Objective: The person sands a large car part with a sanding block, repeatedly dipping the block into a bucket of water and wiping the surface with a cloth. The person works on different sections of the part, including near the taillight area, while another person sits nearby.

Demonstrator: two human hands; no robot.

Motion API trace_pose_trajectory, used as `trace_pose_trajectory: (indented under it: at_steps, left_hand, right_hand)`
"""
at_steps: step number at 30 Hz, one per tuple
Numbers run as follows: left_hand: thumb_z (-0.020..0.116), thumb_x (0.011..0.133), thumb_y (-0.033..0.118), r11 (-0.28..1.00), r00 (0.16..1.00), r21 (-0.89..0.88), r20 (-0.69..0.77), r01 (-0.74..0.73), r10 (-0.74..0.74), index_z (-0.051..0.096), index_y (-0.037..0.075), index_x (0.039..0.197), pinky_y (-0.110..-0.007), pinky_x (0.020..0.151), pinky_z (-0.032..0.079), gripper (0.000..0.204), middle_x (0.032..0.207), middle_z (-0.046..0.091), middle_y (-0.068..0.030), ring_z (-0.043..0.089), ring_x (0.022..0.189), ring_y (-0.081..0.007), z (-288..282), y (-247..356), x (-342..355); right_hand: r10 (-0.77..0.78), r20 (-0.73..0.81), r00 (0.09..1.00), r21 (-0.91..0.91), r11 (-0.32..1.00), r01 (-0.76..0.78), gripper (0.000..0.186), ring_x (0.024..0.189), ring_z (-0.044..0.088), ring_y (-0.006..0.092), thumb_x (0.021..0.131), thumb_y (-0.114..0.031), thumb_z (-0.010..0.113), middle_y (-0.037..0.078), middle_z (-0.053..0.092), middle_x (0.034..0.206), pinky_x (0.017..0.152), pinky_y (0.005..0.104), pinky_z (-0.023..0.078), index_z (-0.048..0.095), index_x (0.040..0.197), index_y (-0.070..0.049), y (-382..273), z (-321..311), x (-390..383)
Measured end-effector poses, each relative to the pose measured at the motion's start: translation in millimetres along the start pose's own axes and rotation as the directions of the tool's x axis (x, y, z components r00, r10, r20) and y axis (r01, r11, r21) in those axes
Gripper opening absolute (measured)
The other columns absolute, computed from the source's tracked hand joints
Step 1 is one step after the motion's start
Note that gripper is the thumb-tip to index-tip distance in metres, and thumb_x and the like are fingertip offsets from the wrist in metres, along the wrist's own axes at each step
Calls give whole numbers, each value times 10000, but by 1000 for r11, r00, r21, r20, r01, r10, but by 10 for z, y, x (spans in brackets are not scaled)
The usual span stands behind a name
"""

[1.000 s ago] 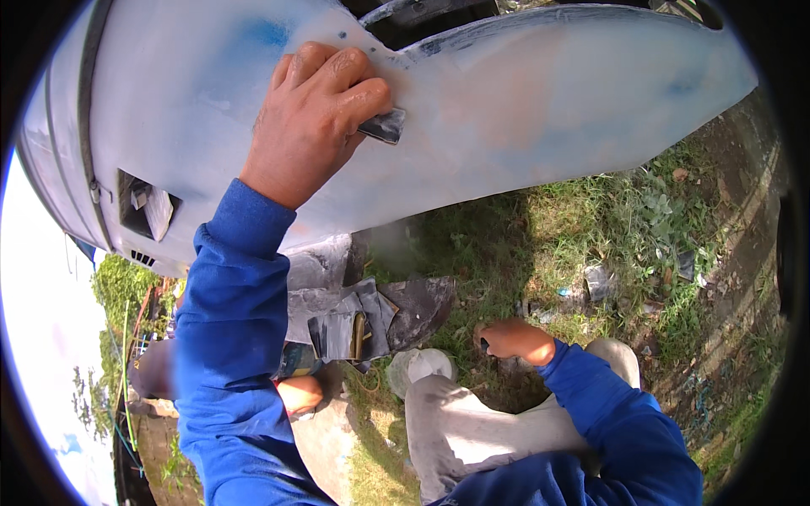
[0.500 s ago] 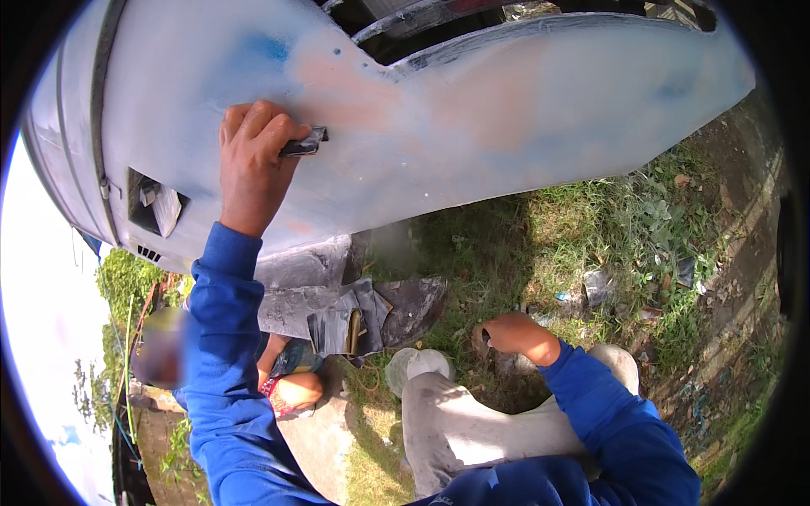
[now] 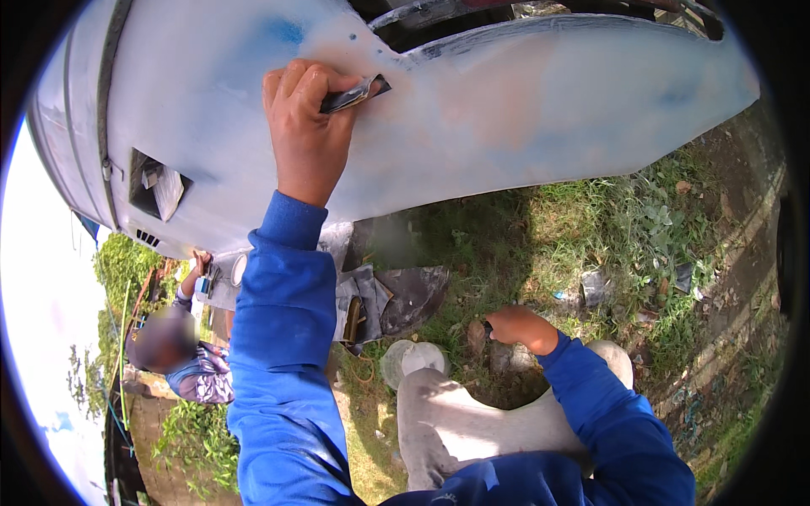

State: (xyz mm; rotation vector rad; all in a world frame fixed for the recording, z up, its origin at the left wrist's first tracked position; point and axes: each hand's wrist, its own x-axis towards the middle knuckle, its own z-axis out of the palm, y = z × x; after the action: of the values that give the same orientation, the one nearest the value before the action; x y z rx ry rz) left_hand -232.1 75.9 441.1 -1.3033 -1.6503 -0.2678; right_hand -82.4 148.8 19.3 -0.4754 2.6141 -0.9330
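Note:
A large vehicle body panel (image 3: 456,126), whitish with blue and pinkish patches and a matte look, fills the upper view. My left hand (image 3: 308,126), arm stretched forward, grips a folded piece of dark sandpaper (image 3: 359,94) between thumb and fingers. The sandpaper lies against the panel, below the corner of its cut-out opening. My right hand (image 3: 521,327) is closed low over the ground, near my knee. A small dark thing shows at its fingertips, too little of it to name.
Below the panel, dark sheets (image 3: 363,295) lie beside a grey board (image 3: 413,299). A translucent round container (image 3: 396,364) stands by my leg (image 3: 456,422). Another person (image 3: 198,363) is at the left, a hand near the panel's lower edge. Grass (image 3: 582,219) and litter cover the ground.
My left hand has slid right and slightly up along the panel with the sandpaper. The other person's head and raised hand have come into clearer view at left. My right hand has barely moved.

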Motion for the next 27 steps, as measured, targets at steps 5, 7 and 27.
trace_pose_trajectory:
  at_steps: [5, 7, 27]
  left_hand:
    - [862, 739, 96, 991, 988, 76, 99, 109, -116, 618, 70, 780, -358, 788, 414, 249, 827, 606, -42, 530, 863, -241, -93, -100, -611]
    - [863, 745, 109, 982, 984, 57, -23, 180, -179, 616, 64, 787, -350, 796, 420, 255, 834, 610, -50, 538, 875, -243, -86, -153, -335]
    - [849, 752, 148, 969, 958, -28, -141, 247, -249, 625, 64, 750, -387, 770, 432, 239, 825, 611, -66, 524, 847, -290, 46, 83, -20]
  right_hand:
    - [12, 70, 997, 58, 998, -16, 361, 999, 651, 437, 881, -311, 664, 230, 694, 1038, 852, 523, 510, 669, 1104, -26, 21, -6, 38]
    - [-51, -49, 998, 63, 997, 54, 283, 929, 668, 429, 843, -246, 674, 229, 701, 960, 794, 506, 527, 701, 975, 2, 109, 65, 46]
    - [-45, -32, 998, 22, 999, 46, 254, 927, 680, 432, 833, -199, 633, 240, 711, 966, 788, 498, 543, 733, 948, 5, 30, -64, -10]
